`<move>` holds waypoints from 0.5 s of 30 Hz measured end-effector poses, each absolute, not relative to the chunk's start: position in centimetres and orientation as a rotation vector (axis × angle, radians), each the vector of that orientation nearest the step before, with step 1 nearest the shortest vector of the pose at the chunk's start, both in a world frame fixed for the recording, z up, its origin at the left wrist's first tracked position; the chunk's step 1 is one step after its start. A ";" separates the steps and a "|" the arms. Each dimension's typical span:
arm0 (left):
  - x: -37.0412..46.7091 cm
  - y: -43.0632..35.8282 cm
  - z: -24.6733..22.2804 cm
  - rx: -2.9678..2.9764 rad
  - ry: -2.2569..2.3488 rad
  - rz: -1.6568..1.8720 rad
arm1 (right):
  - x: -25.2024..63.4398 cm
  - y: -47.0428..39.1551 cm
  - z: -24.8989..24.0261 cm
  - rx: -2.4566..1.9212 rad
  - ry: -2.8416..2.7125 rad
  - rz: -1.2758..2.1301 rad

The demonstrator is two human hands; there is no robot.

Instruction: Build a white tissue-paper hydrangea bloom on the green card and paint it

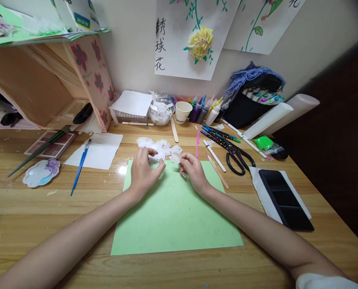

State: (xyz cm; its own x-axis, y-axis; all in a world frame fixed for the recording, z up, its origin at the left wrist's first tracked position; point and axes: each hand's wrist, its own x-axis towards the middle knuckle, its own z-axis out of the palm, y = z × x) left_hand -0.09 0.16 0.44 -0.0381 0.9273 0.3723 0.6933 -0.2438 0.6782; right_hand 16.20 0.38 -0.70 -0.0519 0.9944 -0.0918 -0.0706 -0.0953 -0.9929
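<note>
Several small white paper pieces (161,147) lie in a loose heap at the far edge of a green sheet (179,216). My left hand (144,170) is by the left side of this heap, its thumb held apart from the curled fingers and nothing visible between them. My right hand (195,173) pinches one white paper piece (175,155) by its right edge, between thumb and fingertips. Part of the heap is hidden behind my left fingers.
Right of the sheet lie scissors (237,154), a white marker (215,156) and a black phone-like slab (284,198). A paper cup (183,112) and paint bottles (204,112) line the wall. On the left are a paintbrush (81,166) and a palette (41,173).
</note>
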 end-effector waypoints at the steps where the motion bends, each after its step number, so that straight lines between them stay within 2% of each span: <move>1: 0.0 0.0 0.5 2.002 1.668 1.173 | 16.2 0.4 -0.5 -1.197 -1.171 1.353; 6: 0.1 -0.1 0.7 2.106 1.341 1.062 | 16.2 0.3 0.0 -1.149 -1.392 1.377; 15: -0.1 0.3 0.4 1.960 1.333 1.142 | 16.3 0.2 -0.2 -1.144 -1.411 1.398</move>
State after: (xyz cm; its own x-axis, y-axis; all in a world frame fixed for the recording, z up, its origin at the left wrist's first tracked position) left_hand -0.11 0.26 0.45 0.1666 0.9189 0.3575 0.4949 -0.3915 0.7758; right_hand 16.30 0.24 -0.21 -0.2470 0.9681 -0.0431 0.0521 -0.0311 -0.9982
